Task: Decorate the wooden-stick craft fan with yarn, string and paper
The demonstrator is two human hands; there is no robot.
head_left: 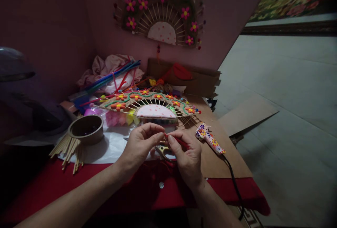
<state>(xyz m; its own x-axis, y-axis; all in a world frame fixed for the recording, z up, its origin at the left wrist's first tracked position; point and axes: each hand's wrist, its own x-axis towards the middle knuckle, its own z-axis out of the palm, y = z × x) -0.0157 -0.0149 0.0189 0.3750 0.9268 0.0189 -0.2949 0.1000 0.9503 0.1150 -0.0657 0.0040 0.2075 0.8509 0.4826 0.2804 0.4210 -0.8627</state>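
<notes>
My left hand (143, 142) and my right hand (186, 156) meet above the table, thumbs and forefingers pinched close together. Between the fingertips is a small end of red strand (181, 143), which runs back through my right hand; whether it is yarn or cord is not clear. Below the hands lie scissors (163, 152), partly covered by the fingers. Just beyond stands a half-round fan-shaped decoration (155, 111) with sticks, orange flowers, a green wavy line and a dotted pale centre. A flower-patterned glue gun (210, 138) rests to the right of my right hand.
A brown bowl (86, 129) stands by thin wooden sticks (70, 151) at left. Pipe cleaners (113, 75) and cloth are heaped behind. Cardboard (229, 165) covers the red table's (105, 186) right side, and a black cable (233, 179) crosses it. A similar fan (162, 33) hangs on the wall.
</notes>
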